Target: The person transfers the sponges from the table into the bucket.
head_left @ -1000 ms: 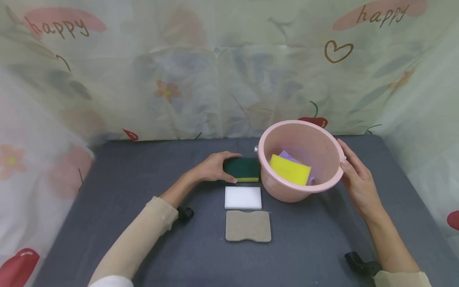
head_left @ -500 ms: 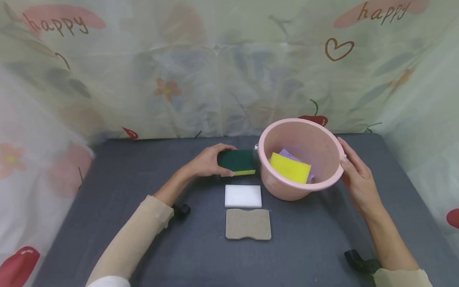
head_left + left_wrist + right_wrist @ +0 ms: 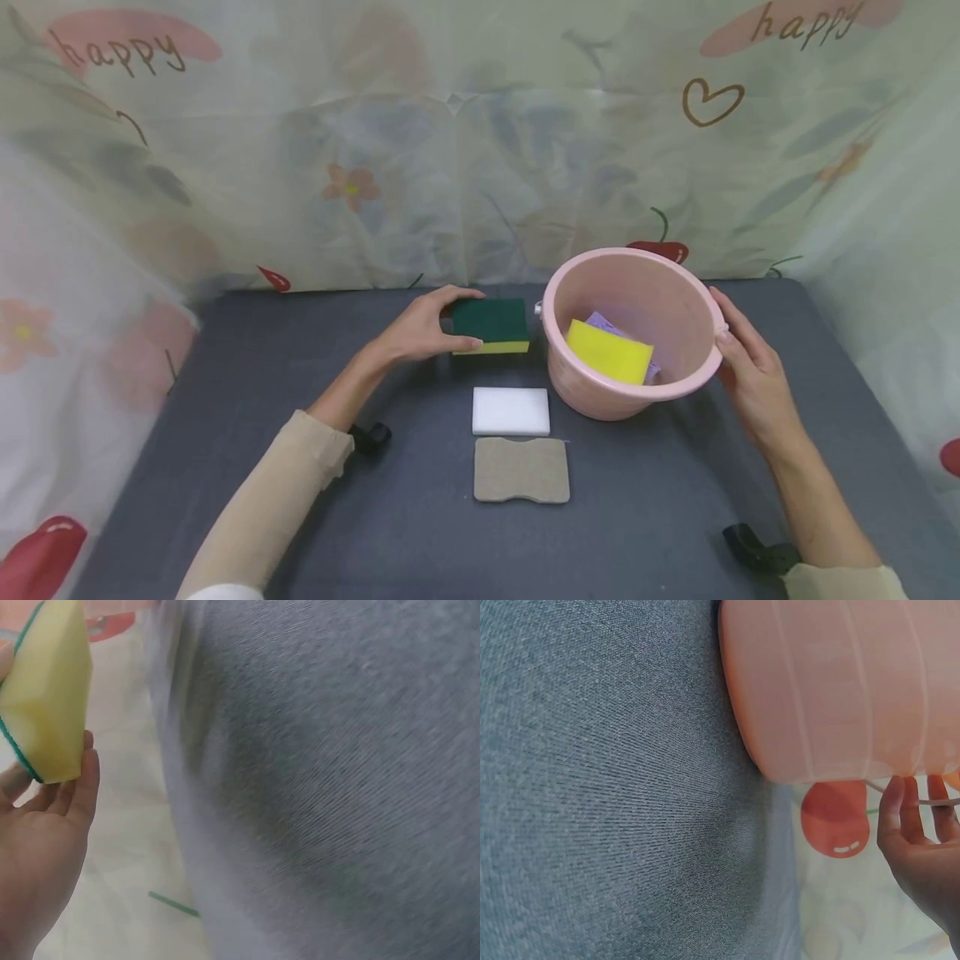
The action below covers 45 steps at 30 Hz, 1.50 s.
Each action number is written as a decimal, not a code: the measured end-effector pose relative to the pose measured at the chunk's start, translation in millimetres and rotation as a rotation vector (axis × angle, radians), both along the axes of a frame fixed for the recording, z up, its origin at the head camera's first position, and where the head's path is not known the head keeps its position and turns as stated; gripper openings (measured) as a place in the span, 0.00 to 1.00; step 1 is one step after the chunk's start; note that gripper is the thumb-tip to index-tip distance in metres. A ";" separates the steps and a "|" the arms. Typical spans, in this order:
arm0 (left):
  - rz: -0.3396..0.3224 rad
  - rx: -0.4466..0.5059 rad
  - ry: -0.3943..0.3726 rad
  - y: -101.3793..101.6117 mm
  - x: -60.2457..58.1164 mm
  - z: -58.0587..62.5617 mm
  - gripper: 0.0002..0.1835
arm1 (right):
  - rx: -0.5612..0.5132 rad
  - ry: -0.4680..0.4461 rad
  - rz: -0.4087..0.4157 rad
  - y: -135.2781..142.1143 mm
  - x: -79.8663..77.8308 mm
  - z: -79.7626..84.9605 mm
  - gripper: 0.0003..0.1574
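Floral "happy" curtain (image 3: 457, 179) runs across 12 o'clock, dark grey table (image 3: 360, 533) in front of it. Step in hand, my read: loading scrub pads one by one into the pink bucket (image 3: 592, 404); this one is at pick-up, not yet over the rim. Left hand (image 3: 420, 327) pinches the green-and-yellow sponge (image 3: 490, 318), thumb on the 6 o'clock edge, fingers on the 12 o'clock edge, green face up. Sponge sits at 9 o'clock of the bucket, near but not touching, and looks clear of the table in the left wrist view. Right hand (image 3: 757, 379) holds the bucket rim at 3 o'clock, thumb and fingertips on it; can't tell how hard it grips. Inside, toward 7 o'clock of the mouth: yellow sponge (image 3: 610, 352) over a purple piece (image 3: 602, 322), mostly hidden. Unloaded: white pad (image 3: 511, 411) at 8 o'clock of the bucket, grey-beige pad (image 3: 521, 471) just beyond it at its 6 o'clock. Next move calls for a lift above rim height, a shift toward 3 o'clock, then release over the mouth. Likely snag: sponge corner on the 9 o'clock rim; right hand should keep the bucket from sliding.
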<state>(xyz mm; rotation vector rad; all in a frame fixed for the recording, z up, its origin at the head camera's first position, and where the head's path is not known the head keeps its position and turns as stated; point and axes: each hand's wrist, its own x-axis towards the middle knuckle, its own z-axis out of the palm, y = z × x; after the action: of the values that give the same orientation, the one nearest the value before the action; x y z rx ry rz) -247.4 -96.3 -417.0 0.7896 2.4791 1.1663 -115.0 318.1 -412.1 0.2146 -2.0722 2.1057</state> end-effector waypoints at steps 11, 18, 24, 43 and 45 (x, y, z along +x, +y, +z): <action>0.032 0.061 0.011 -8.4 -6.5 17.2 0.40 | 0.014 -0.005 -0.005 0.6 1.8 -0.8 0.32; 0.039 0.079 0.019 -12.2 -5.3 26.5 0.40 | 0.021 -0.007 -0.011 0.7 0.6 -0.7 0.32; 0.055 0.125 0.055 -14.5 -6.0 37.6 0.36 | 0.019 -0.016 -0.012 0.8 0.3 -0.8 0.32; 0.004 0.197 0.147 0.7 -5.2 65.7 0.34 | 0.005 -0.023 -0.008 -0.2 0.5 -0.1 0.32; -0.011 0.194 0.171 2.8 -4.8 69.2 0.33 | 0.001 -0.017 -0.004 -0.4 -0.3 -0.4 0.32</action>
<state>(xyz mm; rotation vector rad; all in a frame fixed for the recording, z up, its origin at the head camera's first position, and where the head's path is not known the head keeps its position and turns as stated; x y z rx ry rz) -252.2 -93.5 -347.8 0.9916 2.5184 1.4055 -115.3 317.7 -412.4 0.1930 -2.0815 2.1110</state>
